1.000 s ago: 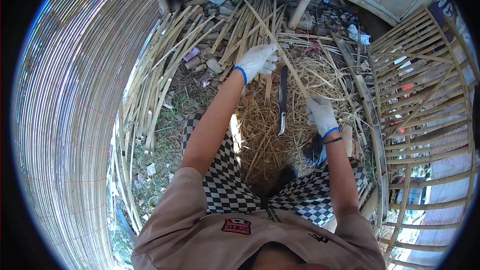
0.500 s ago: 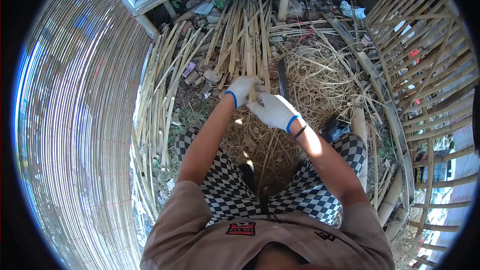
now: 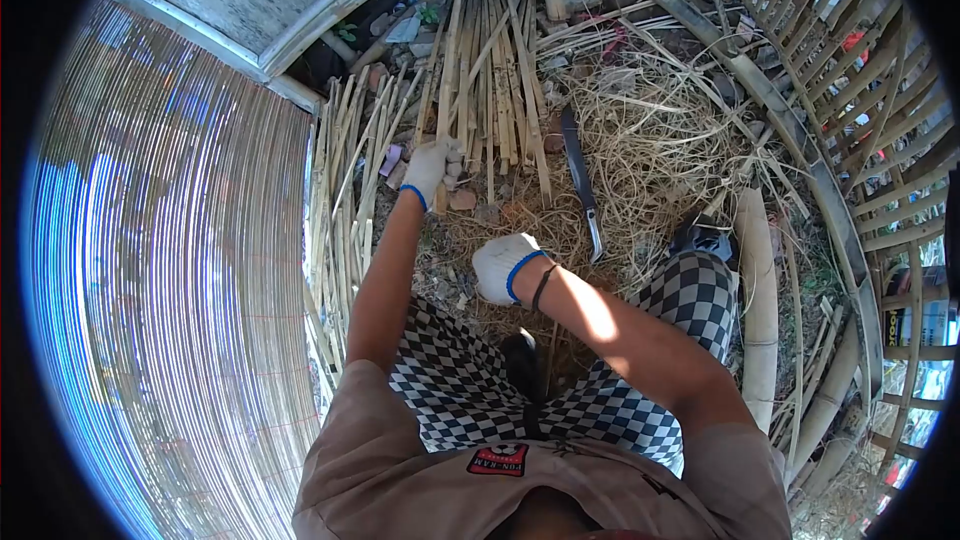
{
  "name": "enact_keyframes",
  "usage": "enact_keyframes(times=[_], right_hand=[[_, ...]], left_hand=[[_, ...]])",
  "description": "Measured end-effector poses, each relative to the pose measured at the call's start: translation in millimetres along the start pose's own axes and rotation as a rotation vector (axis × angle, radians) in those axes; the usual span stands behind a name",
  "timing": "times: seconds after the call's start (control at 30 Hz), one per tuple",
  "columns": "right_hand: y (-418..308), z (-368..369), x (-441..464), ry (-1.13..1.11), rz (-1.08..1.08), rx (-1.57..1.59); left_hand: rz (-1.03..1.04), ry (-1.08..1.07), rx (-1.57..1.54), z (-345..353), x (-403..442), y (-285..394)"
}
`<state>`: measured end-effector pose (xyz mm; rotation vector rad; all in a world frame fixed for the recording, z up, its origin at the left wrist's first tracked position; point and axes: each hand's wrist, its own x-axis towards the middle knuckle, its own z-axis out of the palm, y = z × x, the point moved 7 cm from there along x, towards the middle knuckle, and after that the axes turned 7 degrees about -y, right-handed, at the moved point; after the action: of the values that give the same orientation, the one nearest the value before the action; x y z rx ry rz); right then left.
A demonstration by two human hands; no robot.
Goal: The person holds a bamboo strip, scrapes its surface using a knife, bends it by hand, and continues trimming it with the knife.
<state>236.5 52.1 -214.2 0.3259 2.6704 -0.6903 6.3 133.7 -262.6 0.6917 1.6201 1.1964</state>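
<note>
My left hand (image 3: 428, 168), in a white glove with a blue cuff, is closed around the near end of a bamboo strip (image 3: 449, 75) at the left side of a strip pile (image 3: 495, 90). My right hand (image 3: 505, 266), gloved the same way, is bent inward above the ground between my knees. Its fingers are turned under and hidden, so whether it holds anything does not show. To its upper right a long dark blade (image 3: 575, 158) with a metallic handle lies on the ground, its handle end toward me.
More bamboo strips (image 3: 345, 175) lie at the left beside a slatted blind (image 3: 190, 240). Tangled shavings (image 3: 650, 140) cover the ground right of the blade. Thick bamboo poles (image 3: 757, 300) and a lattice panel (image 3: 890, 120) stand or lie at the right.
The hands, together half a second ago, have separated. My left hand has moved left and up to the pile's left side; my right hand has dropped lower. The view has shifted.
</note>
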Motion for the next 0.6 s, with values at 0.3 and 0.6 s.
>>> enact_keyframes(times=[0.3, 0.6], right_hand=[[23.3, -6.7, 13.2, 0.115, 0.057, 0.043], [36.3, -15.6, 4.8, 0.266, 0.057, 0.147]], left_hand=[[0.361, 0.599, 0.506, -119.8, 74.2, 16.5], [-0.143, 0.572, 1.347, -40.6, 70.2, -31.1]])
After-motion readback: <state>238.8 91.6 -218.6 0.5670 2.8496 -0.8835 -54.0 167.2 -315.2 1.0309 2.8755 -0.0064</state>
